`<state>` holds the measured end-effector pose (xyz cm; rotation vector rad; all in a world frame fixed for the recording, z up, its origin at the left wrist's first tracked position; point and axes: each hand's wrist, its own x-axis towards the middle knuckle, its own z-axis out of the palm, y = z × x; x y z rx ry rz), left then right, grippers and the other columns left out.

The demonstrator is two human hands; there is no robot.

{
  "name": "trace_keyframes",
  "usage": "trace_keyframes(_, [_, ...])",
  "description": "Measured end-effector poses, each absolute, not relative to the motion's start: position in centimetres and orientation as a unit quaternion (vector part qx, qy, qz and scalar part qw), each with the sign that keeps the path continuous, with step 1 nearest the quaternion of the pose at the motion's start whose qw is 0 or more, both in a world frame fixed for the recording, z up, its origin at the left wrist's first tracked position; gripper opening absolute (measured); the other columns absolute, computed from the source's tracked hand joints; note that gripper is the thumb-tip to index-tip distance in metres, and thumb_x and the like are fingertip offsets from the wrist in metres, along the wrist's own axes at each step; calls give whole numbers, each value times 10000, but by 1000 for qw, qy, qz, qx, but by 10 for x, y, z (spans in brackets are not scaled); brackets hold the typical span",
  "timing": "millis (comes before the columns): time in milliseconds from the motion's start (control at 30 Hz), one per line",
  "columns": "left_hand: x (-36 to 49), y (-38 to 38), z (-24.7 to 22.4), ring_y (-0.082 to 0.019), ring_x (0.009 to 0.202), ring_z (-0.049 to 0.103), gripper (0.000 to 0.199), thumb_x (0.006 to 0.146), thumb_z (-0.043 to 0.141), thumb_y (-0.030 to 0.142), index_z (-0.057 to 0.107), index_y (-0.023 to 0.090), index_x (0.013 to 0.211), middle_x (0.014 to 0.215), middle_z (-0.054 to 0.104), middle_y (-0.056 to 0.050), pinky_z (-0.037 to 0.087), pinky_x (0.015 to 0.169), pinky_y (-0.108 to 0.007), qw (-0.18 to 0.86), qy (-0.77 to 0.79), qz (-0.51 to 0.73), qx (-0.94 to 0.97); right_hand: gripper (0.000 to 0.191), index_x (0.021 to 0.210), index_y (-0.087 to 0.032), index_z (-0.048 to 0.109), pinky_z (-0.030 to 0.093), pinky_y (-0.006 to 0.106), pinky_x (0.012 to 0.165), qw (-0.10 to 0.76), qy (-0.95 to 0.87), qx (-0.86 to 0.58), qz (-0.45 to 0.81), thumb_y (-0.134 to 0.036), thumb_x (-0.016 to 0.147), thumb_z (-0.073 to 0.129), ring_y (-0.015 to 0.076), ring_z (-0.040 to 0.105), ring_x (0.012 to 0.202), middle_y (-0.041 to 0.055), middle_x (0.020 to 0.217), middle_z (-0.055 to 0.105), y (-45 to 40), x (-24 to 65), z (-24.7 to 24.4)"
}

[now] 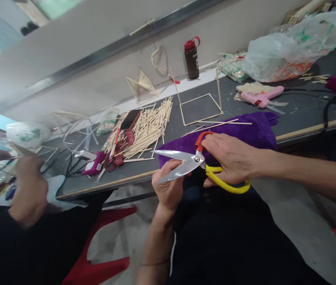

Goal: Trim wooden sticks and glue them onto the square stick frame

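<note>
My right hand [230,156] grips large scissors [182,166] by their red and yellow handles. The blades are spread apart and point left. Just behind the lower blade, my left hand [169,186] is closed in a pinch. A small pale tip, like the end of a thin wooden stick [183,161], shows between the blades at its fingers; the rest of it is hidden. Beneath both hands, a purple cloth [257,130] lies over the table edge, with a few thin wooden sticks [230,122] on it.
A stick frame [202,118] with two uprights stands beyond the cloth. Left of it lie a stick pile [150,130], a phone [130,119] and a purple plug block [93,164]. A pink glue gun [261,97], bottle [192,61] and plastic bag [275,55] are rightward. A co-worker's arm [28,190] is at left.
</note>
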<state>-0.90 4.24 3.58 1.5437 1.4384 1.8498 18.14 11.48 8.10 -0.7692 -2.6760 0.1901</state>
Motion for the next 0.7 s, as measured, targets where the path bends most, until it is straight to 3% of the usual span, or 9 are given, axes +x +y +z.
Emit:
trace_keyframes(200, [-8, 43, 39, -60, 401, 477, 229, 820, 675, 335, 660, 160, 673, 537, 599, 22, 354, 393, -165, 226, 475, 656, 541, 792, 1063, -66, 542, 468, 452, 842, 190, -949, -243, 70, -702, 623, 710, 313, 553, 911, 172, 990, 579, 118, 182, 86])
trace_keyframes(433, [-13, 52, 61, -53, 377, 420, 275, 822, 676, 260, 642, 151, 572, 482, 554, 25, 301, 368, -173, 271, 450, 660, 537, 725, 1018, -97, 526, 460, 403, 766, 180, -951, -232, 94, -703, 654, 684, 302, 552, 898, 169, 994, 582, 127, 177, 105])
trace_keyframes(567, [-11, 56, 64, -58, 382, 425, 244, 821, 677, 229, 644, 154, 591, 479, 544, 29, 295, 363, -178, 291, 435, 662, 536, 575, 990, -130, 498, 404, 314, 625, 142, -946, -258, 135, -617, 729, 658, 232, 557, 736, 110, 894, 593, 129, 175, 110])
trace_keyframes(700, [-7, 57, 64, -49, 369, 393, 278, 829, 678, 246, 609, 150, 577, 477, 531, 29, 259, 349, -177, 304, 416, 679, 522, 384, 991, -152, 491, 339, 300, 581, 128, -942, -275, 143, -464, 794, 597, 216, 545, 678, 94, 858, 599, 130, 175, 114])
